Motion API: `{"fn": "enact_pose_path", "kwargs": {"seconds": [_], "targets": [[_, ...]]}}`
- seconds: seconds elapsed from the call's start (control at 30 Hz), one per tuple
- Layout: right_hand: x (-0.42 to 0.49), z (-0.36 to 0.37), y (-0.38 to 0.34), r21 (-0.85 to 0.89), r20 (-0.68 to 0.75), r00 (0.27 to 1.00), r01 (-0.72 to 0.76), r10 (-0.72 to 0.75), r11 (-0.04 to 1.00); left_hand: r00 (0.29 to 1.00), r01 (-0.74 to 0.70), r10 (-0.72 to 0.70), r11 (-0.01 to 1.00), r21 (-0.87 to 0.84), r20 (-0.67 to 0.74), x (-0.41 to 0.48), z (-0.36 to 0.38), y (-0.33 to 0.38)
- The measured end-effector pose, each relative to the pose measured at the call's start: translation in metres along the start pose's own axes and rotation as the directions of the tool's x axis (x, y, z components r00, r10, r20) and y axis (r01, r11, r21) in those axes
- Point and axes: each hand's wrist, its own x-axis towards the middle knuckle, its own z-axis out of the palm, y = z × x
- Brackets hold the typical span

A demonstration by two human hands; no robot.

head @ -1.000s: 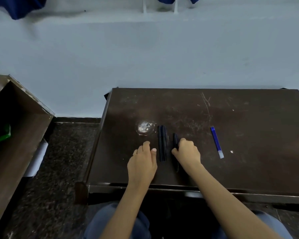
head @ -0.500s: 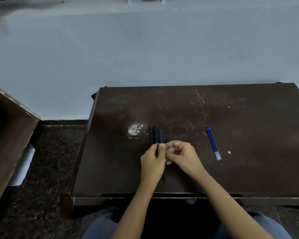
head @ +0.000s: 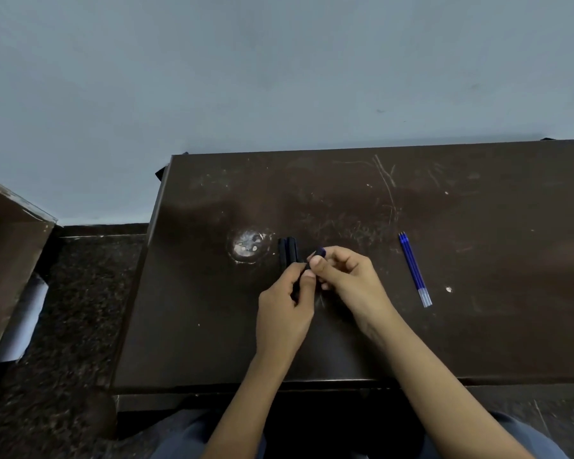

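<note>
On the dark brown table (head: 478, 326) my two hands meet near the middle. My left hand (head: 284, 313) grips the body of a dark pen (head: 297, 286), mostly hidden by its fingers. My right hand (head: 343, 276) pinches the pen's dark blue cap (head: 319, 252) at the fingertips, just above the left thumb. Two more dark pens (head: 287, 251) lie side by side on the table just beyond my left hand. A small bundle of blue refills (head: 414, 269) lies to the right of my right hand.
A worn pale round patch (head: 247, 245) marks the table left of the pens. A brown cardboard box (head: 10, 260) stands on the dark speckled floor (head: 80, 309) at the left, with white paper (head: 20, 323) beside it. A pale wall (head: 279, 77) rises behind.
My right hand lifted one pen off the table and my left hand came over to take hold of it. The hands have drawn slightly apart, the cap now at my right fingertips. The camera tilted down.
</note>
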Motion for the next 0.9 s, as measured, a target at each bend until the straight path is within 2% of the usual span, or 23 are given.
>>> {"fn": "enact_pose_path", "kwargs": {"seconds": [0.23,0.4,0.5,0.53,0.6,0.67,0.73,0.8,0.9], "targets": [[0.003,0.005,-0.008,0.159,-0.005,0.993,-0.116,0.118,0.980,0.999,0.039,-0.041,0.991,0.126,0.014,0.008,0.003,-0.004],[0.005,0.001,-0.009,0.169,-0.022,0.991,-0.126,0.131,0.978,0.999,-0.051,0.049,0.983,0.175,0.018,0.008,0.001,0.000],[0.015,-0.012,-0.009,0.361,-0.129,0.978,-0.107,0.163,0.927,0.997,-0.074,0.076,0.948,0.310,0.004,0.009,-0.002,-0.001],[0.018,-0.018,-0.008,0.319,-0.168,0.970,-0.114,0.175,0.941,0.997,-0.069,0.074,0.942,0.329,-0.002,0.010,-0.002,-0.002],[0.021,-0.025,0.001,0.018,-0.220,0.959,-0.182,0.182,0.983,0.999,-0.041,0.050,0.956,0.291,-0.022,0.013,-0.002,-0.003],[0.021,-0.023,0.012,-0.292,-0.220,0.957,-0.249,0.189,0.923,0.999,-0.001,0.011,0.972,0.236,-0.041,0.018,-0.003,-0.005],[0.018,-0.017,0.020,-0.521,-0.184,0.975,-0.205,0.125,0.829,0.999,0.010,0.001,0.971,0.239,-0.048,0.020,-0.006,-0.006],[0.016,-0.011,0.024,-0.636,-0.128,0.990,-0.121,0.050,0.762,0.999,-0.007,0.017,0.965,0.260,-0.037,0.020,-0.009,-0.005],[0.015,-0.007,0.027,-0.689,-0.104,0.994,-0.084,0.017,0.720,0.999,-0.021,0.028,0.952,0.305,-0.017,0.018,-0.012,-0.001]]}}
